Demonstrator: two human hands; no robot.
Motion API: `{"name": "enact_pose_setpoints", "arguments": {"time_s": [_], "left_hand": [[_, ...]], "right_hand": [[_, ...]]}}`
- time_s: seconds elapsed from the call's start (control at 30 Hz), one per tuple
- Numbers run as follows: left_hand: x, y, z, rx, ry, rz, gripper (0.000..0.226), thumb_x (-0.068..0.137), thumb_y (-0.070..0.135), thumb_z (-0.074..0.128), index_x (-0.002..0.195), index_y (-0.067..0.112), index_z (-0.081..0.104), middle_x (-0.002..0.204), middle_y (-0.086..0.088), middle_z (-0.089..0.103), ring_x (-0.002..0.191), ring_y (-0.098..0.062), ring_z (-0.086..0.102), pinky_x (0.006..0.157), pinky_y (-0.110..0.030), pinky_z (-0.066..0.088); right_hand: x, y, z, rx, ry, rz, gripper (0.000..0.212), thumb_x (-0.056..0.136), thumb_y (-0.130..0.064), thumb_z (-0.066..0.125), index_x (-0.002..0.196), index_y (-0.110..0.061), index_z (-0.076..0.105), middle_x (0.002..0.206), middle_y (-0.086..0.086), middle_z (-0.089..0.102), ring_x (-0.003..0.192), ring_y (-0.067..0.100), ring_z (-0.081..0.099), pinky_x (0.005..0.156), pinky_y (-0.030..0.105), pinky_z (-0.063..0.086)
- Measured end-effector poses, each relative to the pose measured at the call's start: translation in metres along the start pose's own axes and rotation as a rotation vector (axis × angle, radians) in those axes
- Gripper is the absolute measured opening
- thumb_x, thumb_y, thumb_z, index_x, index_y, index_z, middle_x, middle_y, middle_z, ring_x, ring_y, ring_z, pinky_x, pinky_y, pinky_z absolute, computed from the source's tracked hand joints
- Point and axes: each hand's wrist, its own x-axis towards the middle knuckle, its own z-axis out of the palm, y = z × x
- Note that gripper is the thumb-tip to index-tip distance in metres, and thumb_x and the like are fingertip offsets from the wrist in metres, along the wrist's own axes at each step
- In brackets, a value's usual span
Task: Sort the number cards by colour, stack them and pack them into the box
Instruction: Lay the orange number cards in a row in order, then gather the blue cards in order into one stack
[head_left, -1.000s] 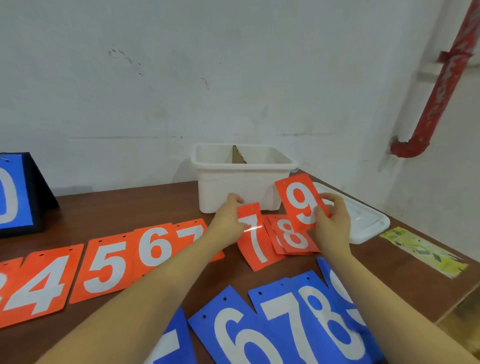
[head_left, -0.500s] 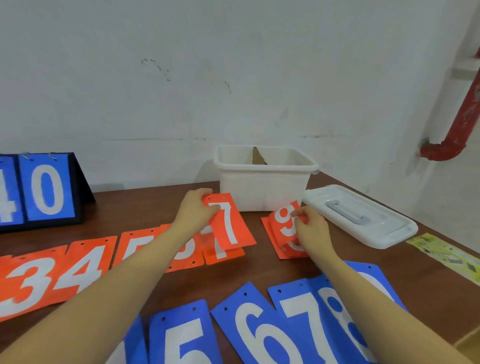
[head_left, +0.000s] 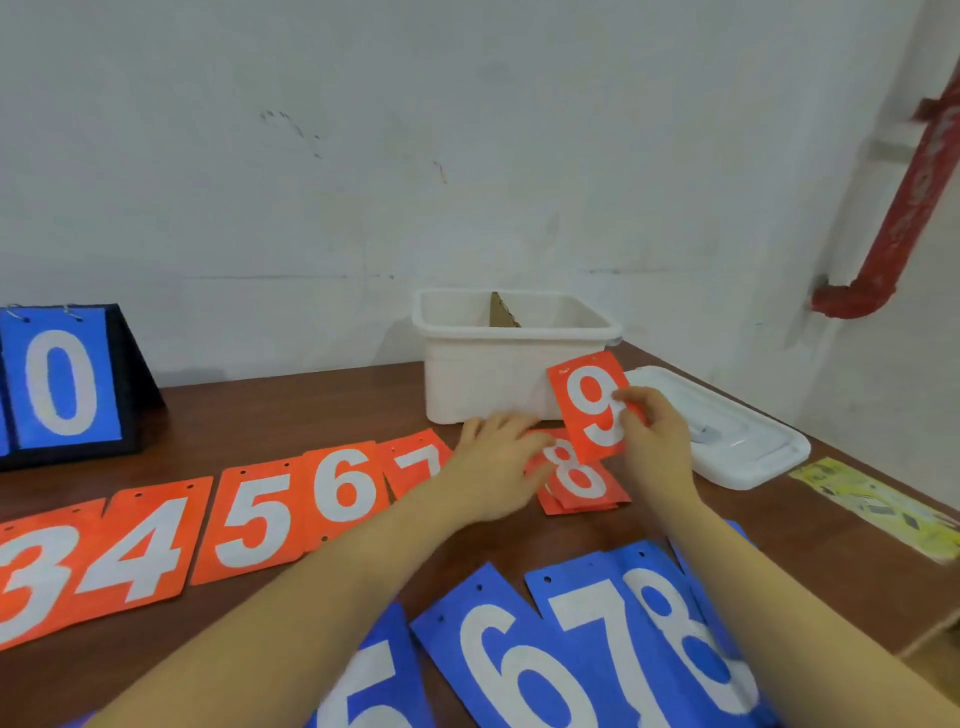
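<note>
The right hand (head_left: 657, 441) pinched a thin orange card with a white 9 (head_left: 592, 413), lifted above the orange 8 card (head_left: 576, 475) on the brown wooden table (head_left: 311, 410). The left hand (head_left: 498, 462) lay flat, fingers loose, beside that small pile. The orange cards were being stacked. Next, I think, the 9 had to land squarely on top. Half a second earlier the 9 sat low on the pile and the left hand held a 7. The white plastic box (head_left: 483, 374) stood just behind.

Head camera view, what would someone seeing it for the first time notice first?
Most likely the orange 9 card, held up by the right hand in front of the white box. Next, the row of orange cards across the left of the table, with the left hand by the orange 8 card. Blue cards fan out nearest the camera.
</note>
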Motion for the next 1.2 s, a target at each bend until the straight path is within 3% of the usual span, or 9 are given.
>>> {"name": "enact_pose_setpoints", "arguments": {"time_s": [0.07, 0.13, 0.23, 0.37, 0.5, 0.63, 0.8, 0.93, 1.2], "left_hand": [[0.007, 0.02, 0.017, 0.069, -0.254, 0.055, 0.047, 0.097, 0.046, 0.03, 0.141, 0.032, 0.033, 0.156, 0.0, 0.017, 0.144, -0.024, 0.01, 0.114, -0.046, 0.01], [0.01, 0.026, 0.026, 0.067, -0.388, -0.024, 0.048, 0.097, 0.049, 0.025, 0.143, 0.036, 0.024, 0.158, -0.001, 0.013, 0.145, -0.028, 0.008, 0.115, -0.048, 0.008], [0.004, 0.019, 0.018, 0.155, -0.336, -0.038, 0.046, 0.096, 0.05, 0.024, 0.14, 0.037, 0.029, 0.152, -0.002, 0.027, 0.136, -0.029, 0.026, 0.11, -0.047, 0.018], [-0.008, 0.001, 0.009, 0.199, -0.327, -0.085, 0.046, 0.094, 0.052, 0.03, 0.137, 0.04, 0.033, 0.15, 0.001, 0.031, 0.132, -0.029, 0.032, 0.107, -0.046, 0.023], [-0.009, 0.0, 0.009, 0.158, -0.324, -0.098, 0.045, 0.093, 0.05, 0.033, 0.137, 0.039, 0.034, 0.15, 0.002, 0.03, 0.132, -0.028, 0.031, 0.107, -0.046, 0.021], [-0.003, 0.001, 0.008, 0.113, -0.35, -0.135, 0.045, 0.092, 0.046, 0.036, 0.136, 0.037, 0.034, 0.149, 0.001, 0.029, 0.133, -0.03, 0.028, 0.11, -0.048, 0.02], [-0.011, 0.004, -0.008, 0.089, -0.172, -0.127, 0.048, 0.093, 0.05, 0.036, 0.139, 0.035, 0.032, 0.148, 0.005, 0.032, 0.135, -0.023, 0.027, 0.109, -0.042, 0.019], [-0.043, -0.005, -0.057, 0.222, -0.032, -0.092, 0.044, 0.095, 0.045, 0.033, 0.134, 0.027, 0.042, 0.139, 0.003, 0.043, 0.128, -0.021, 0.037, 0.105, -0.037, 0.024], [-0.206, -0.032, -0.149, 0.395, 0.098, -0.355, 0.036, 0.094, 0.039, 0.04, 0.126, 0.025, 0.05, 0.13, 0.005, 0.051, 0.119, -0.018, 0.046, 0.097, -0.033, 0.029]], "right_hand": [[0.0, 0.001, -0.011, -0.032, 0.032, 0.015, 0.027, 0.088, -0.002, 0.039, 0.098, -0.013, 0.062, 0.083, 0.01, 0.065, 0.078, 0.025, 0.059, 0.069, 0.035, 0.051], [0.001, 0.002, -0.02, -0.096, 0.02, 0.023, 0.03, 0.089, 0.001, 0.038, 0.103, -0.01, 0.062, 0.089, 0.019, 0.065, 0.078, 0.034, 0.057, 0.068, 0.036, 0.05], [0.005, 0.005, -0.026, -0.169, -0.029, 0.075, 0.035, 0.09, 0.0, 0.039, 0.116, -0.012, 0.059, 0.094, 0.014, 0.065, 0.088, 0.034, 0.063, 0.078, 0.043, 0.054], [0.017, 0.02, -0.016, -0.296, -0.141, 0.116, 0.037, 0.089, -0.003, 0.041, 0.123, -0.009, 0.055, 0.11, 0.009, 0.064, 0.094, 0.021, 0.06, 0.076, 0.029, 0.049], [0.026, 0.038, -0.008, -0.87, -0.216, 0.046, 0.024, 0.086, -0.013, 0.048, 0.106, -0.008, 0.061, 0.11, 0.013, 0.06, 0.102, 0.034, 0.056, 0.081, 0.036, 0.042], [0.023, 0.04, -0.005, -1.21, -0.198, -0.008, 0.029, 0.092, -0.028, 0.046, 0.117, -0.02, 0.059, 0.13, 0.011, 0.04, 0.117, 0.035, 0.04, 0.1, 0.042, 0.03], [0.008, 0.014, 0.01, -1.013, -0.164, -0.1, 0.031, 0.093, -0.023, 0.043, 0.119, -0.015, 0.058, 0.126, 0.011, 0.046, 0.116, 0.032, 0.042, 0.098, 0.04, 0.031], [-0.017, -0.024, 0.029, -0.865, -0.217, -0.297, 0.028, 0.09, -0.017, 0.043, 0.108, -0.009, 0.063, 0.111, 0.012, 0.056, 0.103, 0.032, 0.052, 0.089, 0.039, 0.039], [-0.123, -0.1, 0.101, -0.629, -0.502, -0.598, 0.022, 0.091, -0.019, 0.044, 0.097, -0.008, 0.062, 0.098, 0.013, 0.062, 0.094, 0.033, 0.058, 0.077, 0.039, 0.046]]}}
